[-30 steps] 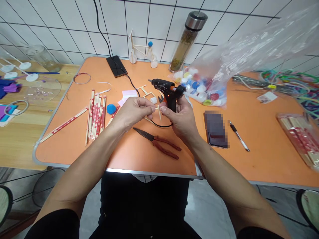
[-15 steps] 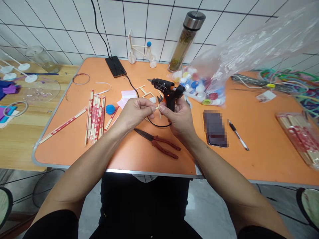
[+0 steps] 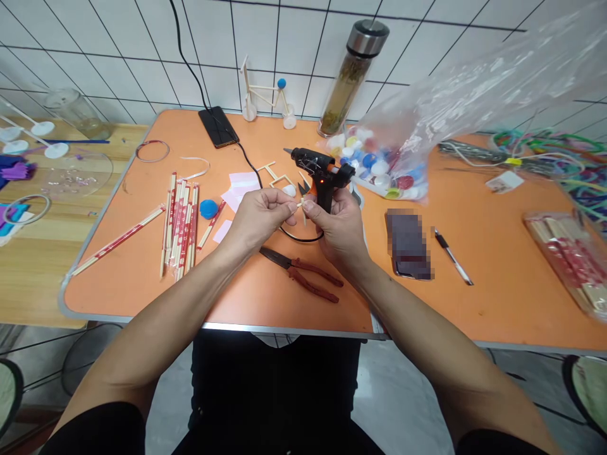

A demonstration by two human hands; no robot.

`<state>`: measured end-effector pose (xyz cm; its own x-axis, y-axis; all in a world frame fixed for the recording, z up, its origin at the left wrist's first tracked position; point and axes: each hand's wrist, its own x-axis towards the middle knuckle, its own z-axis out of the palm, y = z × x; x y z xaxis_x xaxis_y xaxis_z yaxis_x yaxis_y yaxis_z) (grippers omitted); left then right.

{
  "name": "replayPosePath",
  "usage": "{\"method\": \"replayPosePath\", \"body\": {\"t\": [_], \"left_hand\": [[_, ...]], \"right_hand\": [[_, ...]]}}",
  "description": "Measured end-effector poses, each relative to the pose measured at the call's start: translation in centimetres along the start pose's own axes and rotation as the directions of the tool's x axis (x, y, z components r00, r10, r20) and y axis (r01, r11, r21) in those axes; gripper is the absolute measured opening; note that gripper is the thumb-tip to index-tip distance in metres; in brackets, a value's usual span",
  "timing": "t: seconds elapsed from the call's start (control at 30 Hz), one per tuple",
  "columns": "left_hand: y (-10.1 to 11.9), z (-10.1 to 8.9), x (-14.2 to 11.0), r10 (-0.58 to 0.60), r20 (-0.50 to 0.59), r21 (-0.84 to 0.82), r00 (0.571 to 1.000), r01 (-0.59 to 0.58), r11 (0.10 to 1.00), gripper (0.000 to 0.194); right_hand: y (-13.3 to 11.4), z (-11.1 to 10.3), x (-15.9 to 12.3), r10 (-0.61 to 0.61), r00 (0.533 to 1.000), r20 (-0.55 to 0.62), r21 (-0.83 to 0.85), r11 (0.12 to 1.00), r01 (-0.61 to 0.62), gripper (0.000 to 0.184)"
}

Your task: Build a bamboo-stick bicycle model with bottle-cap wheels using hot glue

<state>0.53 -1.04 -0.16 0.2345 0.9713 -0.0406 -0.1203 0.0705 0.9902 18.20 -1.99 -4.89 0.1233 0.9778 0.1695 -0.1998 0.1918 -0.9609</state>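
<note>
My right hand (image 3: 342,218) is wrapped round the handle of a black hot glue gun (image 3: 315,165), its nozzle pointing left and a small red light lit. The thumb of that hand also presses against a small piece of wooden stick (image 3: 300,204). From the other side my left hand (image 3: 265,215) pinches the same little piece between thumb and fingertips. Fingers partly hide how the sticks join there. Just behind the hands lies a small frame of glued sticks (image 3: 279,179). Red-handled pliers (image 3: 303,272) lie below the hands, and a blue bottle cap (image 3: 208,208) is to the left.
Wrapped chopsticks (image 3: 180,227) lie at left. Two phones (image 3: 218,126) (image 3: 408,243) and a pen (image 3: 453,256) rest on the orange table (image 3: 465,316). A tea bottle (image 3: 353,79), a stick model (image 3: 268,95) and a bag of caps (image 3: 379,164) stand behind. The glue gun's cord (image 3: 249,158) crosses the table.
Almost nothing differs. The view has shifted very slightly, and both hands keep their hold on the stick piece and the glue gun.
</note>
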Motion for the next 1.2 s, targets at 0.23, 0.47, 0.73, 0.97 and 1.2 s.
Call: {"method": "replayPosePath", "body": {"t": [0.23,0.47,0.73,0.97,1.2], "left_hand": [[0.0,0.2,-0.1,-0.028,-0.011,-0.036,1.0,0.027,0.999,0.023],[0.1,0.3,0.0,-0.028,-0.001,-0.085,1.0,0.028,0.996,0.027],[0.6,-0.2,0.1,-0.012,0.023,-0.042,1.0,0.013,0.999,0.022],[0.5,-0.9,0.4,0.028,0.03,-0.034,0.999,-0.027,0.999,0.029],[1.6,-1.3,0.5,0.01,-0.034,-0.062,0.999,-0.012,0.998,0.034]], "right_hand": [[0.5,0.1,-0.1,-0.043,0.999,-0.007,-0.048,0.998,0.042,0.066],[0.8,0.6,-0.1,-0.083,0.996,-0.035,-0.083,0.993,0.079,0.066],[0.1,0.1,0.4,-0.088,0.996,-0.003,-0.101,0.991,0.087,0.067],[-0.2,0.0,0.6,-0.077,0.997,-0.002,0.0,0.997,0.077,0.06],[0.0,-1.2,1.5,-0.091,0.991,-0.094,0.01,0.996,0.093,0.05]]}}
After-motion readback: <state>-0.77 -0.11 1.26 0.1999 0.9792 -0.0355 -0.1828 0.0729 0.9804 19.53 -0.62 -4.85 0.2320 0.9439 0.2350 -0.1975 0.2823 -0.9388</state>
